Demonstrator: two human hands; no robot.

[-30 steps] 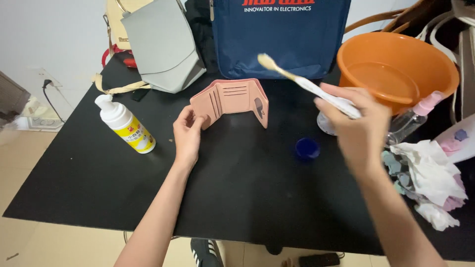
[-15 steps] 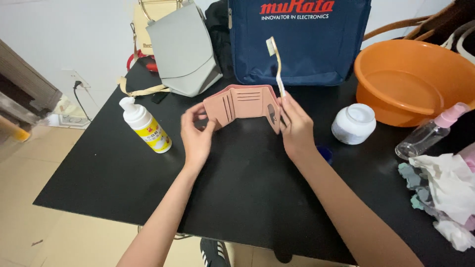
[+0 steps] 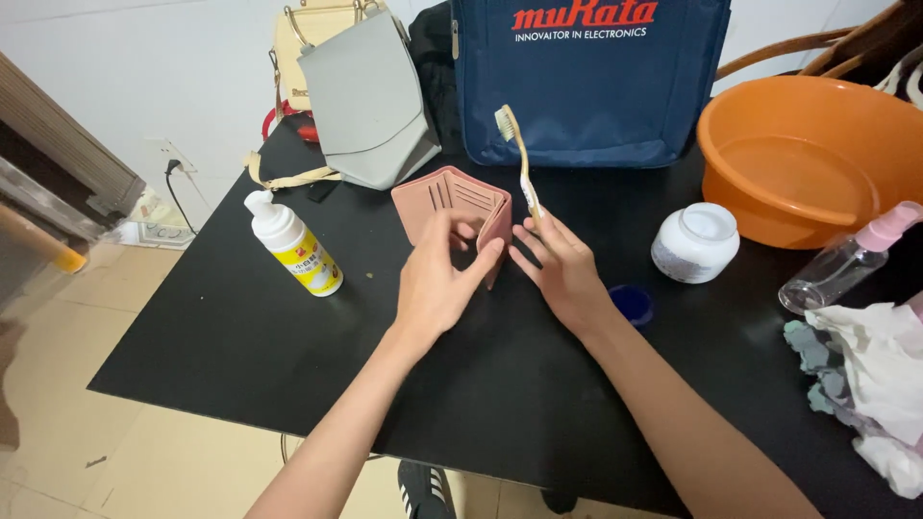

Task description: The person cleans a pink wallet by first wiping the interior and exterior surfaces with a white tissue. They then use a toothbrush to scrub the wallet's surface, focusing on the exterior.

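A pink wallet [image 3: 450, 202] stands half folded on the black table [image 3: 240, 327], its card slots facing me. My left hand [image 3: 437, 279] grips its near flap, with the fingers over the edge. My right hand [image 3: 558, 264] is just right of the wallet and holds a toothbrush [image 3: 517, 154] upright, bristles at the top. A blue lid [image 3: 632, 303] lies on the table right of my right wrist.
A white and yellow pump bottle [image 3: 293, 248] stands at the left. A grey handbag [image 3: 370, 96] and a blue bag [image 3: 591, 82] stand behind. A white jar [image 3: 695, 242], an orange basin [image 3: 817, 159], a clear spray bottle [image 3: 841, 259] and crumpled cloths [image 3: 870, 375] fill the right.
The wallet has gone from spread open to half folded under my left hand. My right hand brought the toothbrush from the jar side to beside the wallet.
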